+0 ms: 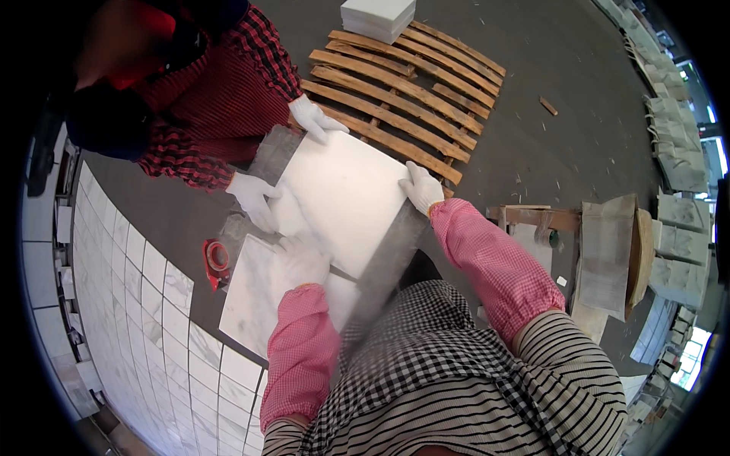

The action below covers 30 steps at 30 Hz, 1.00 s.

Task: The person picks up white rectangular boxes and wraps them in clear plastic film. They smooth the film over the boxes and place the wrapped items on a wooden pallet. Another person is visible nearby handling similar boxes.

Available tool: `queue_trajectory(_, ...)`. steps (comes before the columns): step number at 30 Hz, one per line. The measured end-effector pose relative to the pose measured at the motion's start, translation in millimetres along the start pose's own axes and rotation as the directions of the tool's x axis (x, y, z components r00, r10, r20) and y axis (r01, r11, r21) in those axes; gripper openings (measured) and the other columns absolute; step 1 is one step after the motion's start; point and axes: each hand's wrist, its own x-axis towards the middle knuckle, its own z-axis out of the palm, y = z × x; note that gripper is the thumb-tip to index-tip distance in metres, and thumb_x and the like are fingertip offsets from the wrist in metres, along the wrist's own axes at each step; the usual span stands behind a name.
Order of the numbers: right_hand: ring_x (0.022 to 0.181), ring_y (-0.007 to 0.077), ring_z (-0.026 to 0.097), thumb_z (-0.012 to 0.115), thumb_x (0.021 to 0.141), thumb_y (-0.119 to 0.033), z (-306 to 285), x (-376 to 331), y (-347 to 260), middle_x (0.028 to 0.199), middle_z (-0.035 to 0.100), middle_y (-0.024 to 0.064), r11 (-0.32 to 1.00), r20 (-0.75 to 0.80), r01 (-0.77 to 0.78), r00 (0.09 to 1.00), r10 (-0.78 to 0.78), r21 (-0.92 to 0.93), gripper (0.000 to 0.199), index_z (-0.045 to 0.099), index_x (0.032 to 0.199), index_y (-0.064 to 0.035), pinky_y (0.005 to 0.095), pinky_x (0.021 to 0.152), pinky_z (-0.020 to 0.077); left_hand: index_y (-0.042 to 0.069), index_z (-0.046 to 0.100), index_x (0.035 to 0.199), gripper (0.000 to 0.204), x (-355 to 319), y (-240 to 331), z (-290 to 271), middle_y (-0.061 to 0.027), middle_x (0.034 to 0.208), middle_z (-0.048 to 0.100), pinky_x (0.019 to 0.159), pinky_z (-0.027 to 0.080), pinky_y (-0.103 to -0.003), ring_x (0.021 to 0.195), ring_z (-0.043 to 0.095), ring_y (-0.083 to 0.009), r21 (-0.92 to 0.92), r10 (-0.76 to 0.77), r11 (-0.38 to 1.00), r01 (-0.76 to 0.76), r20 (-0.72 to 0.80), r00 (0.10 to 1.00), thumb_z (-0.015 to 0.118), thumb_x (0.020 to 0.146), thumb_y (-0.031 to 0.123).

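**Inspector:** Head view. Report on the hands first.

**Assistant:** The person's right hand (420,188), in a white glove, sits at about two o'clock of frame centre. Its fingers are curled over the right edge of the white slab (342,201), gripping it. The left hand (300,258) lies at about seven o'clock of the slab. It is blurred against the pale stone, so I cannot tell whether those fingers are clamped or merely resting.

**Inspector:** Where is the slab?

**Assistant:** At frame centre, raised and tilted above a marble tile (262,292) that lies flat below it. A co-worker's gloved hands (315,120) (253,196) hold its far edge at eleven and nine o'clock. My judgement: four hands share the edges because the piece is broad and brittle, and edge grips keep the face untouched.

**Inspector:** Surroundings?

**Assistant:** A wooden pallet (403,83) on the floor at twelve o'clock carries a stack of white tiles (378,17) on its far corner. A red tape roll (217,258) lies at nine o'clock, just beside the marble tile. A grid of laid tiles (144,304) fills eight o'clock.
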Motion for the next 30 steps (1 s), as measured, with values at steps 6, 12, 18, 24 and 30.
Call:
queue_trajectory(6,0.131,0.0364,0.055,0.064,0.092,-0.030,-24.7,-45.4,-21.3,0.140,0.059,0.0199,0.999,-0.057,-0.041,0.998,0.040,-0.009,0.056,0.054,0.141,-0.0055,0.0453,0.107,0.0474,0.007,0.075,0.094,0.028,9.5,-1.0,-22.7,-0.0163,0.095,0.075,0.079,0.054,-0.048,0.092,0.073,-0.0338,0.073,0.089,0.993,-0.094,0.073,0.993,0.061,0.087,0.031)
queue_trajectory(12,0.124,0.0358,0.061,0.065,0.092,-0.031,-93.7,-118.2,46.9,0.134,0.063,0.0166,0.985,-0.239,-0.144,0.964,0.117,-0.097,0.051,0.058,0.137,-0.0081,0.0451,0.105,0.0492,0.005,0.074,0.101,0.040,-8.3,15.8,-47.8,-0.0185,0.103,0.075,0.089,0.054,-0.048,0.102,0.071,-0.0350,-0.025,0.002,1.000,0.003,0.181,0.984,0.062,0.085,0.040)
queue_trajectory(18,0.117,0.0364,0.062,0.063,0.095,-0.029,-247.9,-191.3,113.5,0.125,0.067,0.0164,0.946,-0.585,-0.305,0.789,0.187,-0.109,0.042,0.062,0.133,-0.0107,0.0464,0.100,0.0500,0.006,0.063,0.111,0.059,-12.1,25.5,-1.5,-0.0157,0.113,0.069,0.097,0.041,-0.048,0.113,0.058,-0.0318,0.112,0.043,0.992,-0.054,0.099,0.994,0.067,0.081,0.056)
queue_trajectory(24,0.113,0.0343,0.065,0.062,0.096,-0.030,-397.7,-238.2,175.0,0.116,0.072,0.0150,0.853,-0.878,-0.520,0.431,0.210,-0.051,0.031,0.071,0.120,-0.0117,0.0451,0.098,0.0508,0.008,0.063,0.114,0.054,-23.6,28.0,7.7,-0.0128,0.112,0.069,0.095,0.041,-0.047,0.113,0.058,-0.0308,0.142,0.091,0.986,-0.086,-0.028,0.995,0.069,0.084,0.053)
queue_trajectory(30,0.129,0.0381,0.060,0.048,0.096,-0.054,-493.9,-329.4,327.9,0.134,0.066,0.0213,0.386,-0.504,-0.920,0.300,0.810,0.073,0.062,0.069,0.130,-0.0063,0.0461,0.108,0.0455,0.005,0.064,0.099,0.040,-59.8,149.3,-45.6,-0.0141,0.104,0.070,0.096,0.041,-0.051,0.109,0.057,-0.0339,-0.050,0.087,0.994,-0.092,-0.102,0.991,0.073,0.083,0.041)
